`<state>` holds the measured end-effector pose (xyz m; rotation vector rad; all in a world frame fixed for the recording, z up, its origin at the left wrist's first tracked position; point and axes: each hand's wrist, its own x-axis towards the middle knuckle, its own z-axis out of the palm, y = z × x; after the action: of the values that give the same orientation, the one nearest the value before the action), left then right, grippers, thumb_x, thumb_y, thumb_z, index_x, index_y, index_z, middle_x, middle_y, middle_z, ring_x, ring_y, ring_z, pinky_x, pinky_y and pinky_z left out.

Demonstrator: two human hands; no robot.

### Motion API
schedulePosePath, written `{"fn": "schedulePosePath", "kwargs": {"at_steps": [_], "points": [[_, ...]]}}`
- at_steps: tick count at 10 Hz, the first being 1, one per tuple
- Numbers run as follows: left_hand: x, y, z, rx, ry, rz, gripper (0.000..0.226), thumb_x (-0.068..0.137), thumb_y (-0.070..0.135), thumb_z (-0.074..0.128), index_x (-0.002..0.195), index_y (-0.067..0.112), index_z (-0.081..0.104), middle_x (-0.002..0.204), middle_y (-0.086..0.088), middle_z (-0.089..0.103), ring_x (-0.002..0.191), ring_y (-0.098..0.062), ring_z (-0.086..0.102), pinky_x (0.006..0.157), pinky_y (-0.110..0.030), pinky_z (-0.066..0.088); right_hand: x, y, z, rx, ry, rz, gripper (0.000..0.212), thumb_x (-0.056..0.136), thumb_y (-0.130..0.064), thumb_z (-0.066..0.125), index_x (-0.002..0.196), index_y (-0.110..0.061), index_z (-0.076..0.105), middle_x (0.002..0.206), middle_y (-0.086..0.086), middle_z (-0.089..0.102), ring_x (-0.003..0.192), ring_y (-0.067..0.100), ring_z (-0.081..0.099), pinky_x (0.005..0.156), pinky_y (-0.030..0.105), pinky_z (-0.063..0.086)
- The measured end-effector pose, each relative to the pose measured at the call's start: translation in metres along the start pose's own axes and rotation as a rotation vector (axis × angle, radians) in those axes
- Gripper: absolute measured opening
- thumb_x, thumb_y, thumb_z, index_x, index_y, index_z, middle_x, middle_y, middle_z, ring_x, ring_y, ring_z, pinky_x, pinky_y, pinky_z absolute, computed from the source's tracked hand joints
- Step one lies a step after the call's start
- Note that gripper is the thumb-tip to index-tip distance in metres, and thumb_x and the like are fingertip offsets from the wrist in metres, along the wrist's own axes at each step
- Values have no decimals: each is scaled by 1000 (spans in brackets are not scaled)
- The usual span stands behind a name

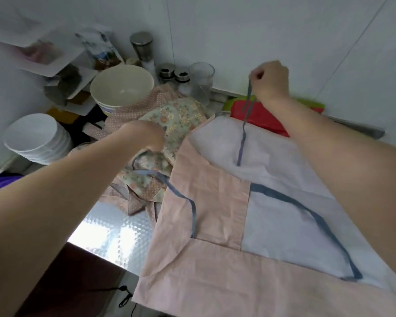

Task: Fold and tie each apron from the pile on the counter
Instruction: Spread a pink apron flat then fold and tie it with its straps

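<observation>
Nearest, spread flat across the shiny metal counter [114,229] from 6 to 3 o'clock: a pink and pale-blue cotton apron [215,259], side flaps already turned in, not yet folded down or tied. Blue-grey straps [306,211] loose over it. Further out, at 10 o'clock, left hand [146,136] curled round one strap end. At 1 o'clock, right hand [271,80] pinching the other strap, lifted taut off the cloth. Beyond, at 11 o'clock, a heap of floral and dotted aprons [176,115] waiting beside a cream bowl [121,85]. Most of the job apparently ahead.
</observation>
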<state>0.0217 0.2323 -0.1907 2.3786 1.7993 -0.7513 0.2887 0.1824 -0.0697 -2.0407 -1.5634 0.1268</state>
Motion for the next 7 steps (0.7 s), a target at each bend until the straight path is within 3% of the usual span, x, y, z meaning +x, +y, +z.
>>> {"fn": "schedulePosePath", "kwargs": {"at_steps": [1,2,3,4,5,6,7], "points": [[-88,47,-70,-58,64,47,28,90,22,45,113,9,54,115,-10,59,107,-32,57,75,-35,44,14,-31,-3,66,-84,-395,30,87,-3,49,114,-3,62,134,12,50,120,25,51,95,18,31],[-88,74,-62,-211,0,280,33,91,21,47,122,10,48,124,-10,50,112,-31,52,90,-39,46,10,-25,11,-35,-250,-486,35,88,-6,51,122,-4,57,151,10,26,133,29,35,108,27,26],[-76,75,-46,-248,72,238,43,89,25,52,130,14,42,130,-10,42,121,-31,44,96,-42,42,-3,7,25,-113,-362,-324,26,87,-8,53,110,-1,64,132,18,48,118,32,49,97,30,38],[-78,66,-46,-190,223,187,54,88,27,53,138,16,35,138,-10,34,130,-31,29,102,-44,33,-18,38,35,-198,-642,-179,31,87,-19,60,112,-1,62,117,17,60,108,31,55,89,34,44],[-75,54,-39,-166,146,199,62,87,30,57,142,19,30,141,-9,30,132,-31,26,105,-43,32,-26,55,43,-196,-667,-128,37,82,-21,66,115,-7,57,117,14,51,109,31,52,91,35,44],[-85,60,-33,-294,329,319,44,86,28,58,124,10,45,126,-10,41,119,-28,36,100,-36,32,-29,60,44,-198,-646,-91,34,79,-20,69,109,-13,54,107,7,42,108,28,49,96,43,40],[-105,61,-31,-439,178,485,18,89,20,54,100,7,52,94,-4,52,88,-23,51,78,-32,42,-31,58,40,-269,-622,-50,28,82,-17,65,107,-9,56,112,9,46,109,29,48,96,45,35]]}}
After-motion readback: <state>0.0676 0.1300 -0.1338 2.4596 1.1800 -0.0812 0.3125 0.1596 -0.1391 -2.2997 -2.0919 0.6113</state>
